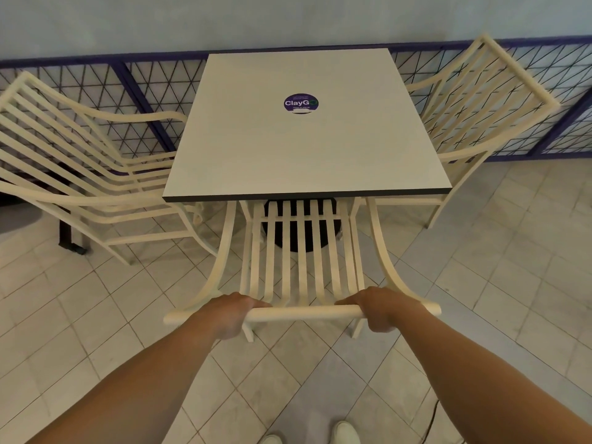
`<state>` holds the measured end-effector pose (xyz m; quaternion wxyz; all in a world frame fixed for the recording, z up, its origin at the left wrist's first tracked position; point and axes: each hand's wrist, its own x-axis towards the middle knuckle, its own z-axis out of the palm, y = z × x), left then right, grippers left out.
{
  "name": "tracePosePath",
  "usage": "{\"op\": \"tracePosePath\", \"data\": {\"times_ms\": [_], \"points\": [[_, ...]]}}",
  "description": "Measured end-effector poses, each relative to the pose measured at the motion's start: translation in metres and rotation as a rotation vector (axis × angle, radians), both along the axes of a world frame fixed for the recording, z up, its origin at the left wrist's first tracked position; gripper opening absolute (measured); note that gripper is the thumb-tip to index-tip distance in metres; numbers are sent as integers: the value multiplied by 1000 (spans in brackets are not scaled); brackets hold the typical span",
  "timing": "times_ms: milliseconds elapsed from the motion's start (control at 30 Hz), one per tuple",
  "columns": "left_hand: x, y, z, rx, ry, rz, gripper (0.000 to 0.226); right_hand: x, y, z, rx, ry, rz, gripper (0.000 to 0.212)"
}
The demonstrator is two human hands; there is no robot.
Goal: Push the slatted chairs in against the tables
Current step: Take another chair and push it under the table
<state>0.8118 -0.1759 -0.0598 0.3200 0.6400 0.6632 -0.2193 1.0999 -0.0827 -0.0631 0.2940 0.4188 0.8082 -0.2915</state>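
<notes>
White shoes (345, 432) at bottom edge, on the tiled floor (480, 283). Left hand (229, 315) and right hand (382, 310) each have fingers wrapped around the top rail of the near slatted chair (302, 267). Chair's seat sits partly under the white surface (304, 149), near its front edge. Purple sticker (301, 103) on surface. Left chair (80, 161) and right chair (474, 100) flank it.

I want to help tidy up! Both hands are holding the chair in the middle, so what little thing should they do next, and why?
Probably let go. Both hands, left and right, grip the top rail of the chair, and its seat already sits under the table edge, so it looks pushed in. One more gentle nudge may help only if it gives.
</notes>
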Motion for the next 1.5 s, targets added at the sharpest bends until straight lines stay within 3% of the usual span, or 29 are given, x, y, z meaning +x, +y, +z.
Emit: {"op": "tracePosePath", "data": {"times_ms": [367,500,1500], "points": [[-5,1,-1,-22,-39,23,78,-1,-1,-4,23,-16,-31,83],[-8,-1,-4,-44,-48,46,79,-3,-2,-5,-3,12,-37,71],[2,-7,0,-5,-33,7,82,2,-5,-7,23,-2,-29,74]]}}
